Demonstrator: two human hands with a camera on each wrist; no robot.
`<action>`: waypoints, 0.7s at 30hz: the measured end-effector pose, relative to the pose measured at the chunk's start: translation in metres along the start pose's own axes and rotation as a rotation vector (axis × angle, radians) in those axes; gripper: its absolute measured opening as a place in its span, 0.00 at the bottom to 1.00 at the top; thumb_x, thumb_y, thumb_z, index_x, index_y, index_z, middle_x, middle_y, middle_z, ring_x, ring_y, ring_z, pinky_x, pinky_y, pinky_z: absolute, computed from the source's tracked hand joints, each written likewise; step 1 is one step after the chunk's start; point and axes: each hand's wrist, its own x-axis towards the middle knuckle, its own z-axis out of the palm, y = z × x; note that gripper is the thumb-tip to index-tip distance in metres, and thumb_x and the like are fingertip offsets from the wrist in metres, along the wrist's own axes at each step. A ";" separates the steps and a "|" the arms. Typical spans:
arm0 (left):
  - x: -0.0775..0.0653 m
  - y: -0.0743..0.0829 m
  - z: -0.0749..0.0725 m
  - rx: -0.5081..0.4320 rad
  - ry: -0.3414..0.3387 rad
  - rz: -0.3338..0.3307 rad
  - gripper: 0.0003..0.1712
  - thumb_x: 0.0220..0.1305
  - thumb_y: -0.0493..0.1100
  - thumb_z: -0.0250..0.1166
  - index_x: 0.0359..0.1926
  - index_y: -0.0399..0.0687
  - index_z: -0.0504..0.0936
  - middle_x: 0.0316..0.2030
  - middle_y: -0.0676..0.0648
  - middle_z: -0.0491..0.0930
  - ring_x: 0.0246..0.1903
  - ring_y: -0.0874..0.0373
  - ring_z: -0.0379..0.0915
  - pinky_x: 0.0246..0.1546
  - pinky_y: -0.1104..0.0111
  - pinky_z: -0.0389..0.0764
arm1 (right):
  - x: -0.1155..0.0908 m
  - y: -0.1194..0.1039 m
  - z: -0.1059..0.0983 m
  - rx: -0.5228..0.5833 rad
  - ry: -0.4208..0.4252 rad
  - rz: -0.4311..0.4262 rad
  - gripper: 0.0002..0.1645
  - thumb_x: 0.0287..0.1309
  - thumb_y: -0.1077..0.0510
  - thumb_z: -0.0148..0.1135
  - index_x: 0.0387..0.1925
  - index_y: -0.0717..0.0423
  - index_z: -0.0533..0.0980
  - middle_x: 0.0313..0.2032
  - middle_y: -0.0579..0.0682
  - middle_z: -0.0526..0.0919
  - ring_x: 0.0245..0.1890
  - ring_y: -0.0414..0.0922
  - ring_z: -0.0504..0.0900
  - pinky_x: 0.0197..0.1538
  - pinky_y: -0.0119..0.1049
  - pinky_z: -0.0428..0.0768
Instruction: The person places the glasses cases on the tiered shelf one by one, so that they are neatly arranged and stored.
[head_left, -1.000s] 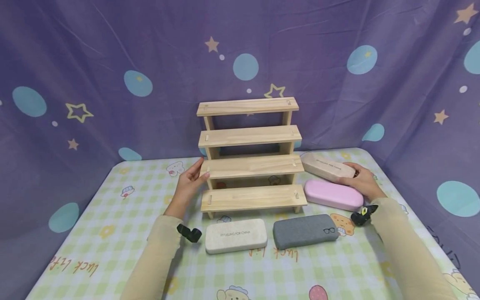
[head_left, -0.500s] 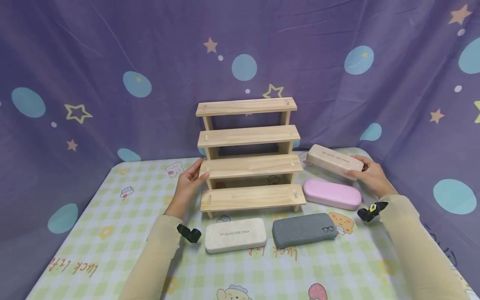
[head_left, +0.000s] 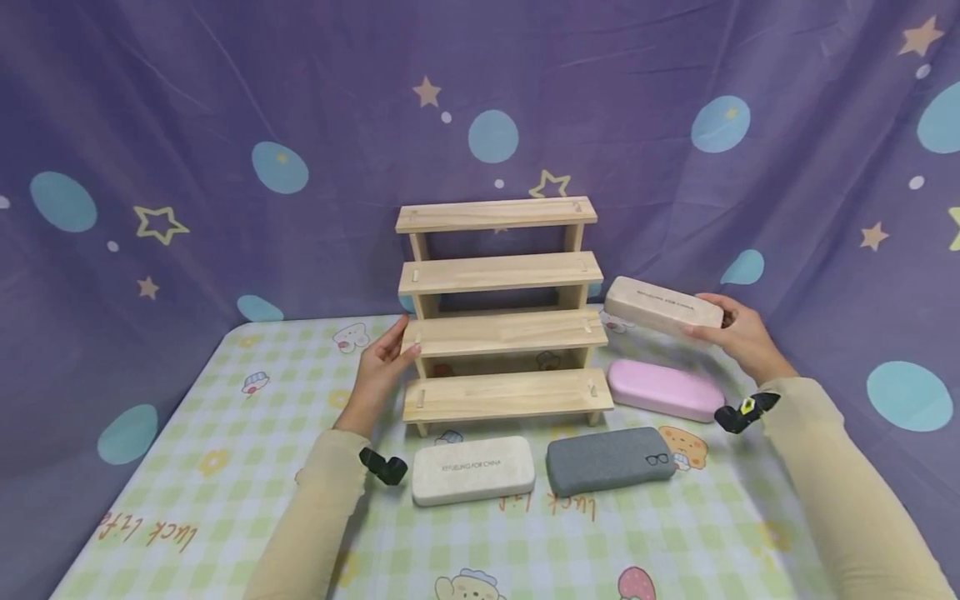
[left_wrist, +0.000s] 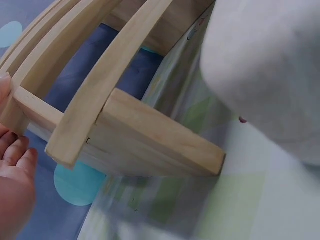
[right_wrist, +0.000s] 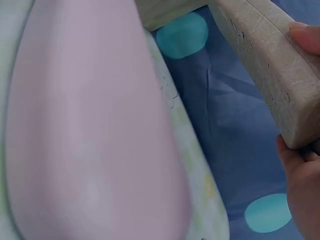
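Note:
A four-tier stepped wooden display rack (head_left: 504, 333) stands at the middle of the table. My left hand (head_left: 378, 367) holds the left end of its second shelf from the bottom, thumb on top and fingers behind. Over at the right, my right hand (head_left: 744, 335) grips the right end of a beige glasses case (head_left: 662, 305) with lettering on its lid. That case hangs above the cloth, level with the rack's middle. In the right wrist view, the thumb and fingers press on opposite sides of the beige case (right_wrist: 275, 60). Part of the left hand is cut off in the left wrist view.
Below the raised case lies a pink glasses case (head_left: 666, 390). A whitish lettered case (head_left: 472, 482) and a grey case (head_left: 609, 462) with a glasses print lie before the rack. A purple curtain (head_left: 337, 100) rises behind the checked tablecloth (head_left: 187, 433).
My right hand has lifted the beige case off the table, up and slightly away from the pink case. The left hand has kept its hold on the rack.

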 end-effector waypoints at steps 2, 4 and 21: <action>0.000 -0.001 0.001 -0.010 -0.003 0.003 0.36 0.61 0.31 0.62 0.68 0.36 0.60 0.68 0.41 0.59 0.67 0.53 0.57 0.62 0.75 0.66 | 0.001 -0.005 -0.002 -0.015 -0.009 0.013 0.38 0.51 0.54 0.70 0.63 0.54 0.66 0.38 0.27 0.76 0.38 0.29 0.74 0.35 0.22 0.76; 0.000 -0.002 0.001 -0.023 -0.008 0.006 0.36 0.61 0.30 0.62 0.68 0.36 0.60 0.69 0.41 0.58 0.67 0.54 0.56 0.62 0.75 0.66 | 0.002 -0.011 -0.005 -0.031 -0.021 0.021 0.39 0.52 0.51 0.70 0.64 0.52 0.65 0.40 0.28 0.76 0.39 0.30 0.74 0.36 0.23 0.76; -0.002 -0.001 0.001 -0.032 -0.005 0.026 0.35 0.60 0.29 0.62 0.67 0.34 0.60 0.68 0.35 0.58 0.67 0.50 0.57 0.61 0.76 0.67 | 0.025 -0.047 -0.018 0.030 0.058 -0.040 0.32 0.52 0.58 0.69 0.59 0.55 0.68 0.40 0.30 0.75 0.40 0.28 0.74 0.37 0.15 0.74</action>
